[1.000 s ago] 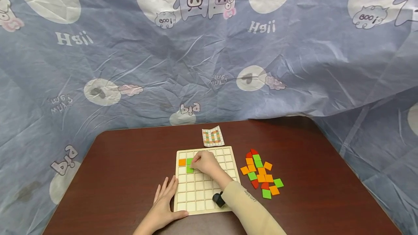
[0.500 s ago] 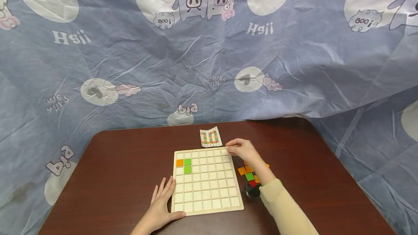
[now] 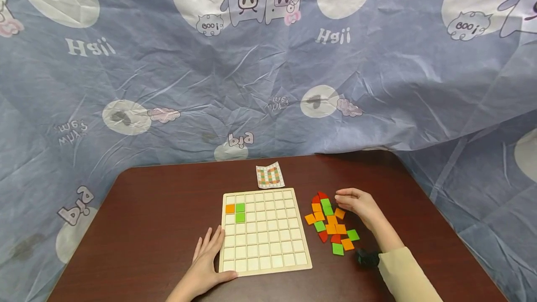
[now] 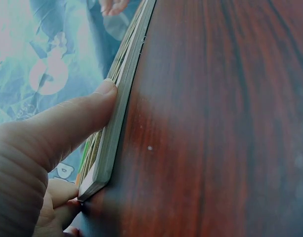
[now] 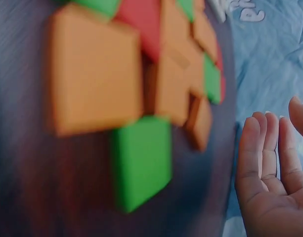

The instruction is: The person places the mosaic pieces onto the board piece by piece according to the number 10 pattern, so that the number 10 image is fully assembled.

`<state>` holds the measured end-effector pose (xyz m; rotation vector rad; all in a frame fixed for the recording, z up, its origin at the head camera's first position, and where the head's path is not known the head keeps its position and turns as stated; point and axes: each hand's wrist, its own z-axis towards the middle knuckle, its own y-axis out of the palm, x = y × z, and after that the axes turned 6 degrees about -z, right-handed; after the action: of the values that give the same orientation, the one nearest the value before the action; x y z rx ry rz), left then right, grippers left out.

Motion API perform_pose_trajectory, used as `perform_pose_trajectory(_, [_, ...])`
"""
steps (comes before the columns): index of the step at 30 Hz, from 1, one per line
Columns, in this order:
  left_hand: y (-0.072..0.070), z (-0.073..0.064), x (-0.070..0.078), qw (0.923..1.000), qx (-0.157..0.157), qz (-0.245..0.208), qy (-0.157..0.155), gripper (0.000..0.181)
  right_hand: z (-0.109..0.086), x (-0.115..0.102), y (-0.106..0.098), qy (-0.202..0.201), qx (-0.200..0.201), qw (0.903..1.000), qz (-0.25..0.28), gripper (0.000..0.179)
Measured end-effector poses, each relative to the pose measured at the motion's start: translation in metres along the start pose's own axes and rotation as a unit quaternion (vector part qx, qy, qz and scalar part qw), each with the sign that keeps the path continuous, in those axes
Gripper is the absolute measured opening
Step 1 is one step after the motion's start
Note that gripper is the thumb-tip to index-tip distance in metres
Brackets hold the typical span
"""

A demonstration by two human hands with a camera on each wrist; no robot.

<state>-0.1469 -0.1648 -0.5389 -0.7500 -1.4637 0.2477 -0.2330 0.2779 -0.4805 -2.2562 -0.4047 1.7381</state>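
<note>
My left hand [image 3: 208, 255] rests at the left edge of the wooden grid board [image 3: 268, 270], fingers spread along its side and thumb on its near corner. In the left wrist view the thumb [image 4: 77, 121] lies against the board's edge [image 4: 111, 143]. One orange tile [image 3: 230, 209] and two green tiles [image 3: 240, 212] sit in squares at the board's upper left. My right hand [image 3: 361, 206] hovers just right of a loose cluster of tiles, holding nothing. Its fingers [image 5: 250, 148] are nearly straight in the right wrist view, beside orange tiles [image 5: 97, 74] and a green tile [image 5: 144, 160].
Behind the board lies a small paper card [image 3: 270, 175] with a coloured grid pattern. The cluster right of the board has green squares [image 3: 338, 249], orange squares and red curved pieces [image 3: 322, 236]. A patterned cloth [image 3: 201, 73] hangs behind the dark table [image 3: 168, 209].
My right hand has left the green tiles on the board and swung right, past the board's far corner, to the far side of the loose tiles. The left hand stays at the board's edge.
</note>
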Motion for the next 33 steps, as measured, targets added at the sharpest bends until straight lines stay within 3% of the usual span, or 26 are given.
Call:
perform_pose_trajectory(6, [0.0,0.001,0.0,1.0,0.003,0.005,0.006,0.117,-0.007,0.019,-0.009,0.013,0.009,0.9983,-0.056,0.052])
perform_pose_trajectory(13, [0.001,0.0,-0.001,0.9994,0.018,0.008,0.03,0.115,-0.007,0.024,-0.003,-0.002,0.027,0.988,-0.152,0.046])
perform_pose_trajectory(19, [0.002,-0.001,-0.002,0.9999,0.008,0.008,0.008,0.116,-0.006,0.021,0.005,-0.016,0.041,0.9748,-0.219,0.036])
perform_pose_trajectory(33, [0.001,-0.001,0.0,0.9999,0.004,0.01,0.005,0.117,-0.007,0.02,0.007,-0.012,0.049,0.963,-0.265,0.03])
